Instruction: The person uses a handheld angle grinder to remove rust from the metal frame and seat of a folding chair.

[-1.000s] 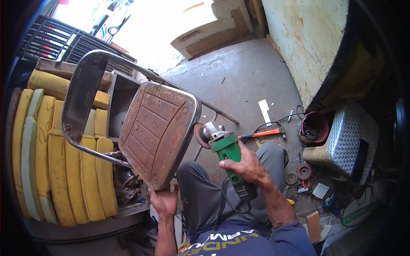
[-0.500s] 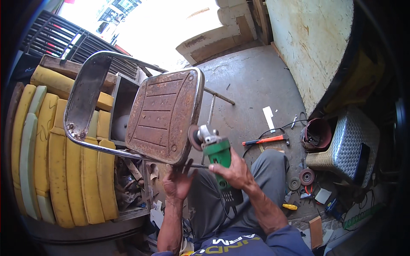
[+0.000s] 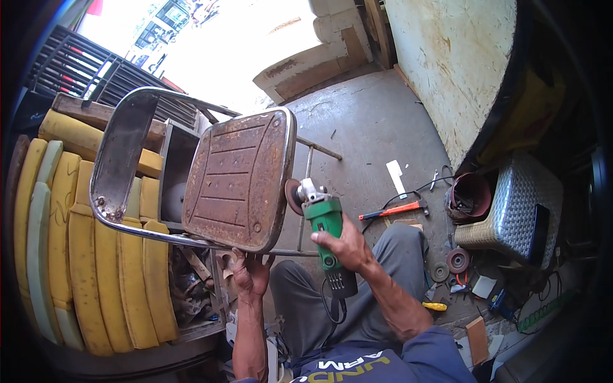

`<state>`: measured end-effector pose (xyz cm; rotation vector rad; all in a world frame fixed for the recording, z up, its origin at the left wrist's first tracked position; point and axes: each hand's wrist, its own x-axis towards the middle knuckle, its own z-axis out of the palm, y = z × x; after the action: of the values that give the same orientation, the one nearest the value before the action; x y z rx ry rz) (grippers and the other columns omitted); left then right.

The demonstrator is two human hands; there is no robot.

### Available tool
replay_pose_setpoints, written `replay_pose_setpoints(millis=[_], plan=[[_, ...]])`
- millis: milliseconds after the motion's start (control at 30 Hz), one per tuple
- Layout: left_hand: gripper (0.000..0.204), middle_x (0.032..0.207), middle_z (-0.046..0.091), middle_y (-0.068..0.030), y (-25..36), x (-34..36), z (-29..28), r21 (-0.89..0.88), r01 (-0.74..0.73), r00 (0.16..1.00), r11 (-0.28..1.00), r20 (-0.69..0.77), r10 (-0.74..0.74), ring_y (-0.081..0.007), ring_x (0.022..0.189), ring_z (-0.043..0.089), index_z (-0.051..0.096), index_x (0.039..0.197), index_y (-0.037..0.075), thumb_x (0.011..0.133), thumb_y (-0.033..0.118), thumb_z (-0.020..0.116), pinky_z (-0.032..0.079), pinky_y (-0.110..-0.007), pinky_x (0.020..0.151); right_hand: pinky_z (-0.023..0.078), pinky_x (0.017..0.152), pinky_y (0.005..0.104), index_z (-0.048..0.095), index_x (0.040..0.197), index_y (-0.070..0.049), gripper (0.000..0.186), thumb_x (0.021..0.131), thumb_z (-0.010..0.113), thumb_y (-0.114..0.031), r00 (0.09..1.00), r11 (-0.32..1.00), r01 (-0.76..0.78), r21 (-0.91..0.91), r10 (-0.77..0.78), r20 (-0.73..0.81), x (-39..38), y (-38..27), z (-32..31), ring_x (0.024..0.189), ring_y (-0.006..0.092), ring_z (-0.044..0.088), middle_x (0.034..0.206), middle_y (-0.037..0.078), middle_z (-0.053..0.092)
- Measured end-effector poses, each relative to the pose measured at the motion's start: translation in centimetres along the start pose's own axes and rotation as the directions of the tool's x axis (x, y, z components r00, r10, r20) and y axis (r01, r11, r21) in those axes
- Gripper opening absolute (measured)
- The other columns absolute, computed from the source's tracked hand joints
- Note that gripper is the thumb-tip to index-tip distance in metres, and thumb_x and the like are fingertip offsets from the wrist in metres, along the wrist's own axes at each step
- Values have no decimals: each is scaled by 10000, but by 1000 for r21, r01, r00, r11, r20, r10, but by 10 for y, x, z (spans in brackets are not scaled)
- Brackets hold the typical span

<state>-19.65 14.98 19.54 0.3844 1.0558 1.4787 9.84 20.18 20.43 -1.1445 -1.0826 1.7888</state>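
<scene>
A metal folding chair with a rusty brown seat (image 3: 236,179) and a chrome tube frame (image 3: 137,235) lies tilted in front of me. My left hand (image 3: 251,274) grips the seat's near edge from below, its fingertips partly hidden behind the rim. My right hand (image 3: 348,246) is closed around the body of a green angle grinder (image 3: 325,220). The grinder's brown disc (image 3: 293,196) is right at the right-hand rim of the seat; whether it touches I cannot tell. A black cord loops from the grinder's lower end.
Yellow foam cushions (image 3: 115,274) stand stacked at the left. On the floor to the right lie an orange-handled hammer (image 3: 393,210), grinding discs (image 3: 457,260), a yellow-handled tool (image 3: 435,306) and a wood piece (image 3: 476,341). A reddish bucket (image 3: 469,195) stands by a silver woven seat (image 3: 514,198).
My left hand has gone from spread fingers near the seat's edge to gripping it. The grinder stays at the rim, its lower end swung slightly. The whole view has shifted a little.
</scene>
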Motion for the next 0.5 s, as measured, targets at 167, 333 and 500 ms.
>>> replay_pose_setpoints(millis=[167,333,500], plan=[[460,1394,584,27,-6,-2,-6,-27,-18,1000,999,-4,18,-206,1294,484,586,1350,267,1005,567,538,326,-614,1093,536,919,396,538,1332,-7,728,804,761,-457,989,989,140,-47,-142,-36,-26,19,20,1020,284,689,1112,180,691],[412,1242,643,29,-6,-1,-16,27,-19,998,999,64,18,-184,1133,553,654,1231,251,1000,575,546,384,-591,1045,550,868,377,543,1287,-6,695,802,775,-446,1000,998,23,53,-23,-11,10,-8,4,967,250,689,1066,160,687],[456,1043,696,27,-6,-2,-5,-30,3,1000,1000,10,-3,-158,915,612,665,1201,207,1016,590,500,410,-533,995,549,856,365,554,1241,6,642,816,761,-428,973,973,221,-66,-225,-54,-11,9,13,966,232,688,1069,153,682]])
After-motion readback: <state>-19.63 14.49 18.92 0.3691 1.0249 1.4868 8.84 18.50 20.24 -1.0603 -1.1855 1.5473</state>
